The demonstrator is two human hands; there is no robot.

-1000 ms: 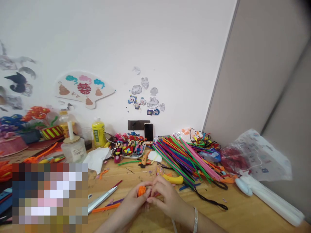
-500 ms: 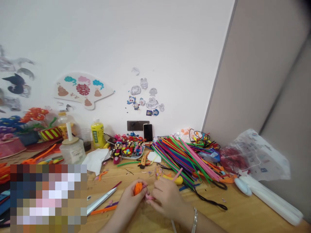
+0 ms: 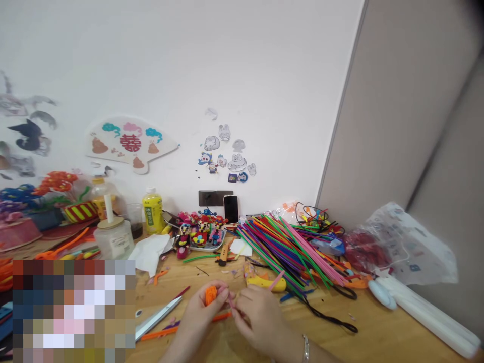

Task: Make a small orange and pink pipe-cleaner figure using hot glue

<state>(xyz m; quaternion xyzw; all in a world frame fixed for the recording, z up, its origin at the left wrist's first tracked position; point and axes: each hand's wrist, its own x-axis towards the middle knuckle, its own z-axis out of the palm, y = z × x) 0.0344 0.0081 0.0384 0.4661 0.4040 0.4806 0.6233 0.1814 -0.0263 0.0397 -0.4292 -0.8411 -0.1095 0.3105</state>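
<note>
Between the fingers of my left hand point(image 3: 202, 310) sits a small orange fuzzy piece point(image 3: 210, 295), looking like coiled pipe cleaner. My right hand point(image 3: 260, 312), with a bracelet at its wrist, is closed on a pink pipe cleaner point(image 3: 278, 280) whose end sticks out above the knuckles. Pink strand shows in the narrow gap between both hands' fingertips; how it joins the orange piece is hidden. Scissors point(image 3: 161, 317) lie left of my left hand, beside orange pipe cleaners point(image 3: 157, 334). Just beyond my right hand is a yellow-handled tool point(image 3: 268, 283), partly covered.
A big heap of coloured pipe cleaners point(image 3: 280, 247) spreads at back right. Small figures point(image 3: 202, 234) stand on a tray near a phone point(image 3: 231, 209) and yellow bottle point(image 3: 152, 212). A plastic bag point(image 3: 412, 247) and white fan-like device point(image 3: 427, 315) lie right. The lower left is pixelated.
My fingertips have shifted on the pink pipe cleaner, and its strand between the hands now looks thinner and straighter. The orange piece stays in my left hand. The view has tilted slightly.
</note>
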